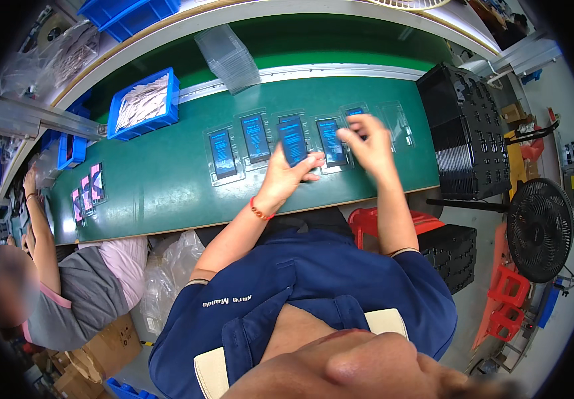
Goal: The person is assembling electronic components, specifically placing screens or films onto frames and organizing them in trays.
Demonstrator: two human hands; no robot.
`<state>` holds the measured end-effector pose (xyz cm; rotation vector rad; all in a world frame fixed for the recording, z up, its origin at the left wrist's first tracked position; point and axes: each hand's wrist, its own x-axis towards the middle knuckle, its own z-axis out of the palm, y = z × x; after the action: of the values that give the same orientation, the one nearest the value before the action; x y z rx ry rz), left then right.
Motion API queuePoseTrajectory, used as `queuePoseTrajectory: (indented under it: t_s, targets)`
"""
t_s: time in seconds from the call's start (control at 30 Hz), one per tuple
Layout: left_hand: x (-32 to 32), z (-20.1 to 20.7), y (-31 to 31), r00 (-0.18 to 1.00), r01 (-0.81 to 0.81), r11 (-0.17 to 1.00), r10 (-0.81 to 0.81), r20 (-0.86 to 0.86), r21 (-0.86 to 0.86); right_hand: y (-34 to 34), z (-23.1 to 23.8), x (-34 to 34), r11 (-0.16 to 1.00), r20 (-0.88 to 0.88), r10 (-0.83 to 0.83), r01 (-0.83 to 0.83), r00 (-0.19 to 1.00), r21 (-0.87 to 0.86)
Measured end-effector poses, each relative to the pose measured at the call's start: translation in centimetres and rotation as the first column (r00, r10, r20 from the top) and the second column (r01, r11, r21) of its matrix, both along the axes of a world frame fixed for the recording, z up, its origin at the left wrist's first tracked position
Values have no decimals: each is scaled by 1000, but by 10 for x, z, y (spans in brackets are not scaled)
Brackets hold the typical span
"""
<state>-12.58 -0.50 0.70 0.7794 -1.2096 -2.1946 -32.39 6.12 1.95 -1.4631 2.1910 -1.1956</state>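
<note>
My left hand [286, 174] holds a dark blue flat panel [293, 141] upright over the green table [160, 186]. My right hand [365, 141] hovers just to its right, fingers pinched above a clear tray; whether it holds anything I cannot tell. A row of clear plastic trays lies across the table, each with a dark blue panel in it: one at the left [222, 153], another beside it [256, 137], and one between my hands [331, 141]. At the row's right end an empty clear tray [397, 124] lies flat.
A stack of clear trays [228, 56] lies at the back. A blue bin of white pieces [143, 104] stands back left. Black trays [463, 133] are stacked at the right, a black fan [540, 229] beyond. Another person [67, 279] works at the left by pink-edged panels [87, 193].
</note>
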Motion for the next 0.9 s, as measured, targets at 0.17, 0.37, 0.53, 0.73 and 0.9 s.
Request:
queuePoseTrajectory:
  t_s: [0.17, 0.37, 0.53, 0.73, 0.9]
  targets:
    - [-35, -12, 12, 990, 143, 956, -133, 57, -257, 6, -3, 19, 955, 487, 284, -198, 826, -221]
    - [-30, -2, 13, 932, 251, 310, 179, 316, -917, 35, -9, -139, 952, -85, -286, 293, 954, 84]
    - [-21, -19, 7, 765, 509, 103, 402, 504, -854, 26, -39, -110, 963, -251, -242, 264, 937, 55]
    - [17, 0, -11, 869, 329, 193, 321, 376, -925, 27, -46, -55, 946, -452, -325, 296, 831, -135]
    - [107, 32, -117, 722, 119, -13, 688, 78, -993, 28, -51, -22, 922, -533, -359, 380, 766, -75]
